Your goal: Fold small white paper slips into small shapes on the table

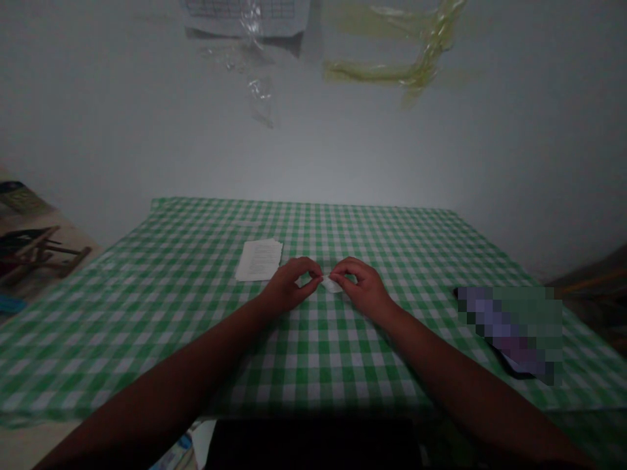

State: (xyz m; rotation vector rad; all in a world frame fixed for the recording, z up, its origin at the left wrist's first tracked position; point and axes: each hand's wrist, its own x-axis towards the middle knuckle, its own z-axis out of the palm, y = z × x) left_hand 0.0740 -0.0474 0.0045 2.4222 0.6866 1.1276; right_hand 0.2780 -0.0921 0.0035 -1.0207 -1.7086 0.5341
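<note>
Between my two hands, just above the checked cloth, is a small piece of white paper (332, 285). My left hand (292, 282) pinches its left edge between thumb and fingertips. On the other side my right hand (361, 284) grips it the same way, and its fingers hide part of the piece. The fingertips of both hands are only a short gap apart. Close to my left hand, on its far left side, lies a stack of printed white paper sheets (259, 260), slightly uneven at the edges.
A green and white checked tablecloth (313, 352) covers the table. A dark-edged flat device, mostly blurred out (507, 336), lies at the right. Behind the table rises a pale wall (304, 150) with tape (377, 72) on it. Wooden furniture (44, 254) stands at the left.
</note>
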